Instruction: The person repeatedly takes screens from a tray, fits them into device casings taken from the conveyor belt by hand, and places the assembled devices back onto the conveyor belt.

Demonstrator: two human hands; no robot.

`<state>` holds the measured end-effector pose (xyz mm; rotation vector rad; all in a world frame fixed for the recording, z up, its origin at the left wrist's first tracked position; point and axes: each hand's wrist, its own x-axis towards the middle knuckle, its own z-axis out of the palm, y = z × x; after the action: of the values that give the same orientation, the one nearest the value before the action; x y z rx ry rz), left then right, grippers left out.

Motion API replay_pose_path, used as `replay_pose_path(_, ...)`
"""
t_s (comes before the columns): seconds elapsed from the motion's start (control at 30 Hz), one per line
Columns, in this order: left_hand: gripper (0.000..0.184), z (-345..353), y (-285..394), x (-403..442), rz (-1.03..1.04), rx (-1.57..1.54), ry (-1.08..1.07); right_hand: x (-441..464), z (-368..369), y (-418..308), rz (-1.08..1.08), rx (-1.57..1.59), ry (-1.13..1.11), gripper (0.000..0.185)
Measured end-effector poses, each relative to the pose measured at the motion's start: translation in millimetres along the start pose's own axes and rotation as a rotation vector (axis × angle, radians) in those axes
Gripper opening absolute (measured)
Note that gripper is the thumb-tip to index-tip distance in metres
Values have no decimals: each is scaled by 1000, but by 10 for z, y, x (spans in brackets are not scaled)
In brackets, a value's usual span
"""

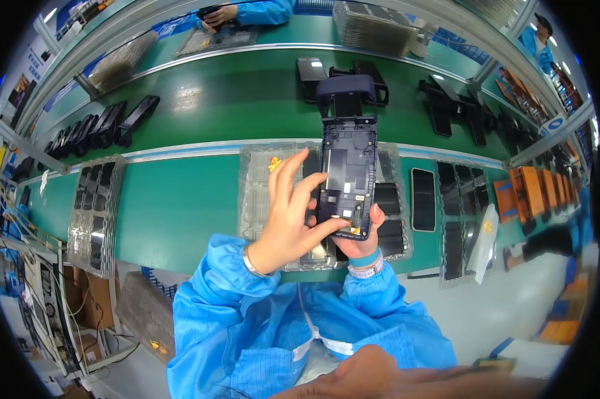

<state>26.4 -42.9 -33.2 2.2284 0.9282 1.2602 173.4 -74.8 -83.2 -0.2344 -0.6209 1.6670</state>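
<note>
My right hand [362,246] holds a dark handheld device housing [348,159] from below, its thumb along the lower right edge. The open inner side faces me, with small white and yellow patches inside. A dark hooped part [345,86] stands at its far end. My left hand [280,216] is open, fingers spread, at the housing's left side. Its thumb lies over the housing's lower end; whether the fingertips press on it I cannot tell. A yellow bit [274,163] shows by the left fingers. Under both hands is a clear plastic tray [252,173] with dark pieces.
A phone-like slab [423,199] lies to the right, beside another tray of dark parts [454,226]. One more tray [94,213] sits at left. Dark devices [100,126] line the green conveyor [233,100]. Across it, a co-worker's hands [219,16] hold a dark object.
</note>
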Motion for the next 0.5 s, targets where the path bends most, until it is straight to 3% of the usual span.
replay_pose_path(0.03,61,20,13,-45,-15,47,51,5,9,4,-57,-66,45,88)
replay_pose_path(0.07,49,19,-7,-78,173,179,123,18,27,18,-114,-132,88,86)
replay_pose_path(0.17,35,45,0,-190,316,81,-38,41,47,30,-264,-341,136,80)
replay_pose_path(0.23,34,57,-37,-243,105,-18,-49,62,50,72,-365,-574,260,82)
replay_pose_path(0.3,32,71,-83,-286,-108,-118,-55,83,18,53,-419,-644,232,76)
replay_pose_path(0.37,23,82,-161,-258,-443,-566,50,114,81,12,-468,-747,270,72)
replay_pose_path(0.43,20,81,-318,-168,-701,-1074,95,125,91,-18,-296,-850,310,63)
replay_pose_path(0.5,21,153,-399,-176,-741,-1092,111,150,136,-179,-18,-1038,360,58)
